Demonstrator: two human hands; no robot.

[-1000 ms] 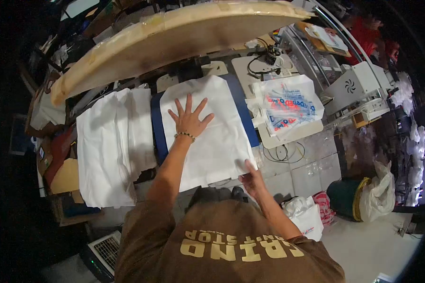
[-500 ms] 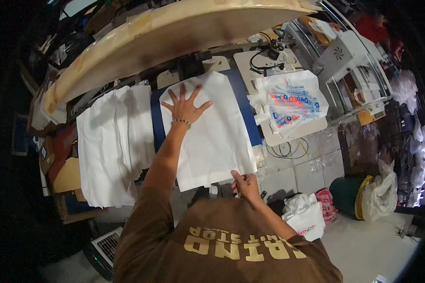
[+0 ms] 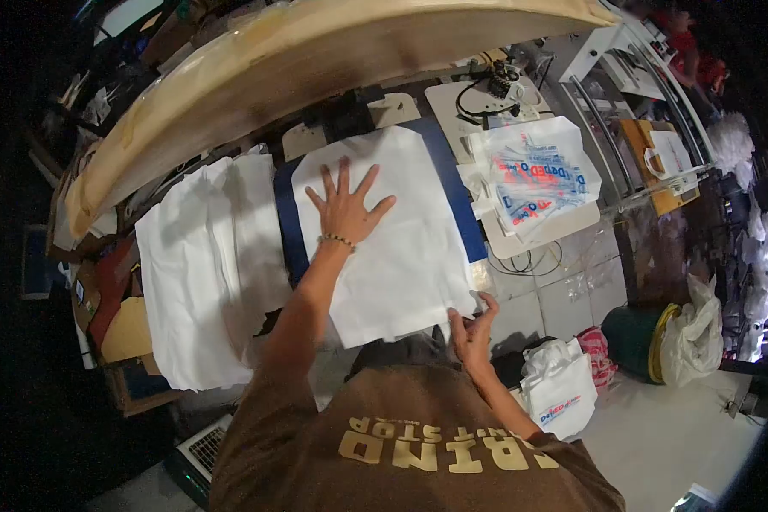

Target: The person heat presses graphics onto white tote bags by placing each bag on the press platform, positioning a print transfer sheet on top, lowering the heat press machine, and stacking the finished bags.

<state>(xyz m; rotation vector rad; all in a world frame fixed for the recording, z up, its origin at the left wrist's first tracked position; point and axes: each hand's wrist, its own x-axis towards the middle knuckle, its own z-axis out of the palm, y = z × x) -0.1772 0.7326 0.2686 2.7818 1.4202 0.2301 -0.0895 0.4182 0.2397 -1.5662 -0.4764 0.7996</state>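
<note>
A white cloth piece (image 3: 401, 247) lies over a dark blue board (image 3: 452, 183), whose edges show on both sides. My left hand (image 3: 347, 213) presses flat on the upper left part of the cloth, fingers spread. At the near right corner is my right hand (image 3: 474, 333), thumb and fingers apart around the edge of the cloth; its thumb touches or nearly touches that corner. To the left lies a thick stack of white cloth pieces (image 3: 192, 264). On the right, printed white cloth pieces (image 3: 538, 179) with blue and red lettering rest on a pale board (image 3: 555, 229).
A long, tan, taped panel (image 3: 333, 68) curves across the far side. Cables and a black connector (image 3: 502, 81) sit at the back right, near a metal frame (image 3: 602, 145). A white printed bundle (image 3: 559, 384), a green bin (image 3: 631, 341) and a laptop (image 3: 206, 448) are lower down.
My right hand has opened from a closed pinch and shifted right along the near corner. My left hand has slid slightly right, still flat. The camera view has shifted a little.
</note>
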